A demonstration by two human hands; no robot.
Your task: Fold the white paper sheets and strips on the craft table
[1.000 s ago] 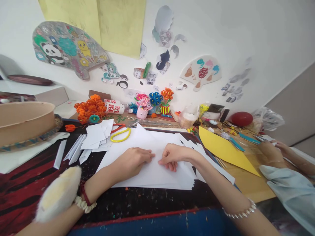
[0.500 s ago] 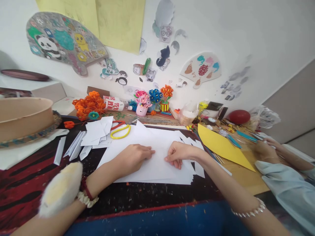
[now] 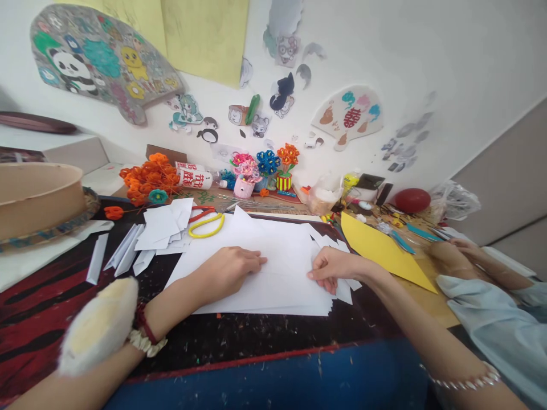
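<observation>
A stack of white paper sheets (image 3: 265, 296) lies on the dark table mat in front of me. My left hand (image 3: 239, 266) rests on the top sheet, palm down, its index finger stretched out over the paper and its other fingers partly hidden. At the right side of the stack is my right hand (image 3: 331, 269), thumb and fingers pinched together against the paper. What is between those fingertips, if anything, is hidden. Scissors with a yellow and a red handle (image 3: 207, 226) lie at the stack's upper left.
Cut paper pieces (image 3: 160, 228) and folded white strips (image 3: 123, 250) lie to the left, near a round tan container (image 3: 38, 196). Flower pots (image 3: 245, 187) stand along the wall. Yellow paper (image 3: 384, 250) lies at right, beside another person's hands (image 3: 453, 259).
My right hand has slid right across the paper to its right side, still pinched. My left hand stays on the sheet. The whole view has shifted slightly.
</observation>
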